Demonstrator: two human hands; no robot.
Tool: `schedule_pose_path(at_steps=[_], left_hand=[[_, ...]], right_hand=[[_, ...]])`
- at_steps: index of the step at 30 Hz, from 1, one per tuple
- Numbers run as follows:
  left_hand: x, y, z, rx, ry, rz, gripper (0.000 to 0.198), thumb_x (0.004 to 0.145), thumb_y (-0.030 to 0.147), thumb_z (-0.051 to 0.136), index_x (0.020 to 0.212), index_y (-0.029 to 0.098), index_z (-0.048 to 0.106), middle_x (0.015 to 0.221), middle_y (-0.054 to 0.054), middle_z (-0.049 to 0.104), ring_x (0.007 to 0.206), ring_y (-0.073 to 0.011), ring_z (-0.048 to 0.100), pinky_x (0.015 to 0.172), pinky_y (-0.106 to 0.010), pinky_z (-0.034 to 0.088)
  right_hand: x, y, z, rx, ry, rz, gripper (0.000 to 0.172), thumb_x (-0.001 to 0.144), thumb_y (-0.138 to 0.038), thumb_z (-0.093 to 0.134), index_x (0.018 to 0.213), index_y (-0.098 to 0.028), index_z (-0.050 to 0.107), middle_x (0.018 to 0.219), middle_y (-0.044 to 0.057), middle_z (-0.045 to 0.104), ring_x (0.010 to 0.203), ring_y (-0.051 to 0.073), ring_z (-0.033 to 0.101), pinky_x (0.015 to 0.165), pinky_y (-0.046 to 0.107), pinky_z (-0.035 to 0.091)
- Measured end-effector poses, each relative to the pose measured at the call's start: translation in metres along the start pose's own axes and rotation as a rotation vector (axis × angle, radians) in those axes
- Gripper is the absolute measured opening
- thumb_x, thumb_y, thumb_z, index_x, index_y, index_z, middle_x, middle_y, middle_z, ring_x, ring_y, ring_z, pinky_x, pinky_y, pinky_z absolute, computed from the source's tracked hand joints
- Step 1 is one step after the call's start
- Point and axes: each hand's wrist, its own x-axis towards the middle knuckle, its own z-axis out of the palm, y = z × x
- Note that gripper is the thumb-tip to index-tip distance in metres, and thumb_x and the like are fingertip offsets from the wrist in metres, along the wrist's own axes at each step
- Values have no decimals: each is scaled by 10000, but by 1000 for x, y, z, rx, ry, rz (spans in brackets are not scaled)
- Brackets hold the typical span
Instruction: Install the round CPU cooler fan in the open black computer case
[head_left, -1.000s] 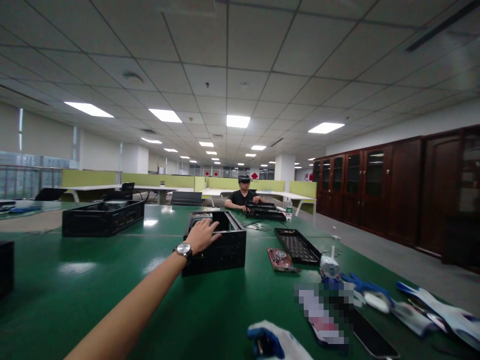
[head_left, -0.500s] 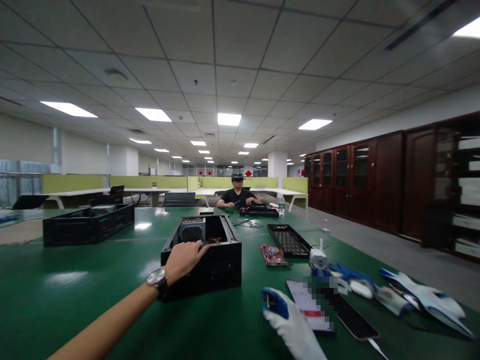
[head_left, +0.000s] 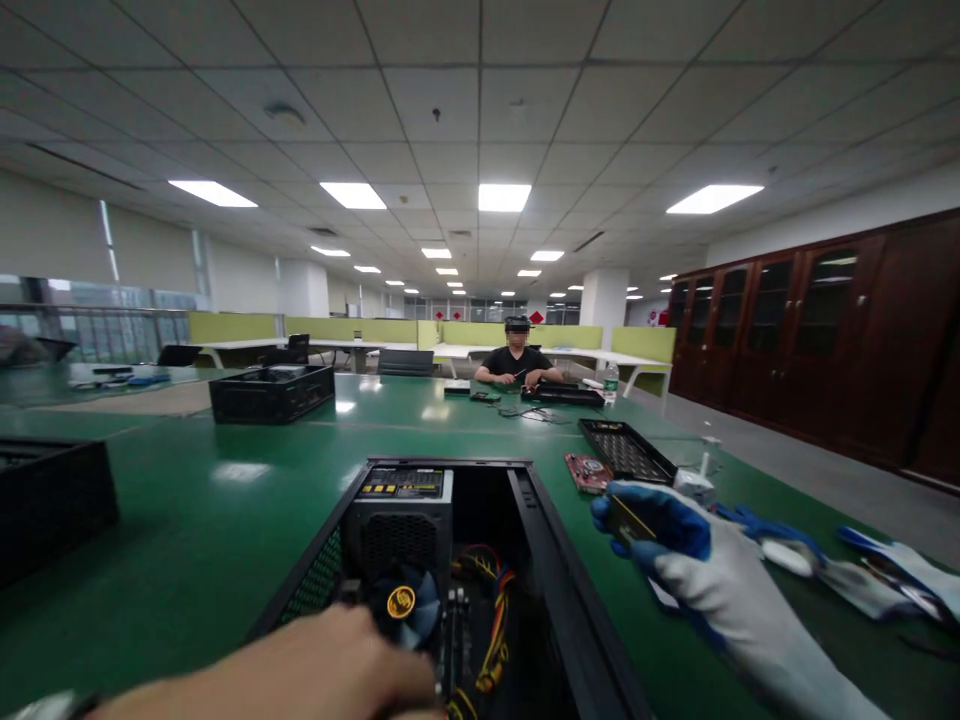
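Note:
Bare and wearing a watch, my left hand (head_left: 330,660) reaches over the near part of an open black computer case (head_left: 585,590). Motion blurs its fingers, so I cannot tell whether they touch anything. Inside the case are a power supply (head_left: 401,530), a cooling fan (head_left: 409,605) with a gold hub and a bundle of coloured cables (head_left: 499,620). To the right of the case, my right hand (head_left: 675,545), in a white and blue glove, is raised above the table. Its fingers pinch what looks like a RAM stick (head_left: 628,522), a thin dark board with a gold edge.
Behind my right hand lie a red circuit card (head_left: 587,472) and a black tray-like panel (head_left: 626,450). Gloves (head_left: 862,580) rest at the right. Other black cases (head_left: 270,392) stand at the left. Across the table sits a person (head_left: 517,360) with parts and a bottle (head_left: 610,382).
The computer case now appears nearer and its inside shows. My left hand has moved from its front top edge to over the opening. My right hand has risen with the board.

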Motion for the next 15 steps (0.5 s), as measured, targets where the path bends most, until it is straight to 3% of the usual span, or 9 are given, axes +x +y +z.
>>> schedule_pose_path(at_steps=[1,2,3,5,7,11,13,15], left_hand=[[9,3,-14,-28,-128,-24,249,1022,526,503,1202,502,674,1078,89,763,850,-161,731,709,-255,583],[19,2,-25,-24,-189,-28,371,984,482,605,1353,462,584,1234,37,716,1006,-209,716,840,-328,583],[30,0,-31,10,-240,63,504,927,427,698,1408,421,548,1308,-12,677,1093,-246,687,911,-370,561],[49,-13,-28,129,-277,265,563,870,387,749,1404,378,570,1334,-68,656,1203,-311,621,1008,-443,496],[64,-29,-10,244,-260,392,489,847,324,753,1321,371,640,1240,-86,696,1156,-323,632,979,-445,494],[80,-47,18,339,-233,410,431,774,135,781,1112,394,713,1040,-45,737,977,-268,676,846,-359,523],[79,-45,11,347,-244,409,430,753,124,790,1093,378,718,1006,-43,737,932,-266,684,831,-357,532],[71,-37,-11,344,-261,387,537,714,163,829,1197,355,690,1042,-56,729,923,-287,692,821,-373,550]], right_hand=[[-6,-14,6,-28,-74,-16,455,522,-298,869,969,-247,800,1000,93,822,935,333,761,854,431,606],[-11,-27,13,-45,-159,-12,449,532,-267,863,975,-254,796,989,79,821,899,315,764,803,395,616],[-17,-39,21,-47,-251,20,442,557,-248,852,994,-262,790,971,65,821,841,291,768,732,356,622],[-27,-57,36,-38,-425,111,414,629,-243,822,1038,-278,774,930,36,819,728,237,762,606,284,601],[-31,-68,51,-91,-550,107,333,648,-232,823,976,-273,780,866,5,811,685,201,744,589,245,579],[-22,-73,78,-390,-682,-155,247,566,-148,906,756,-212,761,756,-32,767,699,168,714,617,210,539],[-11,-71,85,-495,-722,-223,259,540,-153,941,695,-192,737,712,-37,745,667,164,701,572,207,513],[1,-71,87,-599,-751,-233,293,514,-146,959,697,-193,735,673,-47,732,648,167,697,553,207,496]])
